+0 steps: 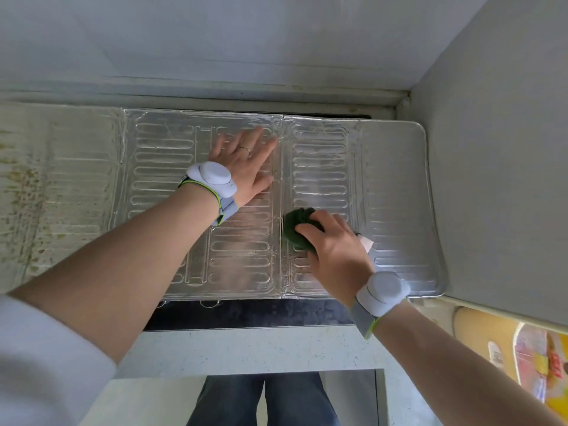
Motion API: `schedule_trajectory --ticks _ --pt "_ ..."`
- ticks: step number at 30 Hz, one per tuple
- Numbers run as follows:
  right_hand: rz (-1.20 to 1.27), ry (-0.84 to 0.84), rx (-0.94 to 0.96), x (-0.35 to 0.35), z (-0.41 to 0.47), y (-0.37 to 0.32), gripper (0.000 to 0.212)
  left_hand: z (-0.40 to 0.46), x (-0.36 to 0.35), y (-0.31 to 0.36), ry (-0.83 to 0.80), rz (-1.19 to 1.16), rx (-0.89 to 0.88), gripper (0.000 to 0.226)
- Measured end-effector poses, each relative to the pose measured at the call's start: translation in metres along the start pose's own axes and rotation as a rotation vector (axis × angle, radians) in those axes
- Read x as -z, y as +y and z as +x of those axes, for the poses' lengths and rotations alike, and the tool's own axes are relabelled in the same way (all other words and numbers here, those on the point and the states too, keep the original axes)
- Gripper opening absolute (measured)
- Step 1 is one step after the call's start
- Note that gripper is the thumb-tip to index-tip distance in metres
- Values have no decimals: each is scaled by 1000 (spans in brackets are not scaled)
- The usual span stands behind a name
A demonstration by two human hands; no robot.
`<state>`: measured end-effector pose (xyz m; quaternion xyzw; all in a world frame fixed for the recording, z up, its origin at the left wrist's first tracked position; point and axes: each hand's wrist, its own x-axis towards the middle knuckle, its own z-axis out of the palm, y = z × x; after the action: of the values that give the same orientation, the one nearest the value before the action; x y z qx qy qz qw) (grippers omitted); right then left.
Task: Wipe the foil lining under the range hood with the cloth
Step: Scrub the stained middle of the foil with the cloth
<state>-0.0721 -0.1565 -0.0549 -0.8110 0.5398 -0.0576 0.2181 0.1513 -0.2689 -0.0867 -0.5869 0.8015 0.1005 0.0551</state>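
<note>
Foil lining (396, 192) fixed flat on wall behind black hob strip, embossed panels joined at seams. Left hand (246, 166) laid flat on foil, fingers spread and straight — likely placed to brace thin sheet against buckling while rubbed. Right hand (333, 247) curled round bunched green cloth (296, 224), cloth pressed to foil just right of centre seam. Both arms stretched forward over pale worktop (246, 348), wrist bands worn. Left panel seen stained, probably not yet wiped.

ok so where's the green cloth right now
In the head view, the green cloth sits right of centre on the foil lining, bunched under the right hand, below the flat left hand.
</note>
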Motion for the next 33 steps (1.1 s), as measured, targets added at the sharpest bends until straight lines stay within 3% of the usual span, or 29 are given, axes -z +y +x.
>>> schedule_trajectory --ticks 8,15,23,29,33 --pt "-34 58 -89 0 62 -12 38 -13 -1 -2 9 -14 -28 95" --pt "-20 -62 111 -1 -6 -18 35 -19 -1 -13 -58 -4 9 91" --pt "-15 45 -21 -1 59 -19 38 -29 -3 -12 -32 -9 42 94" --pt "1 -88 163 -5 -6 -34 33 -29 -4 -14 -63 16 68 92" --pt "-10 -75 153 -5 -2 -24 35 -30 -5 -14 -61 36 63 92"
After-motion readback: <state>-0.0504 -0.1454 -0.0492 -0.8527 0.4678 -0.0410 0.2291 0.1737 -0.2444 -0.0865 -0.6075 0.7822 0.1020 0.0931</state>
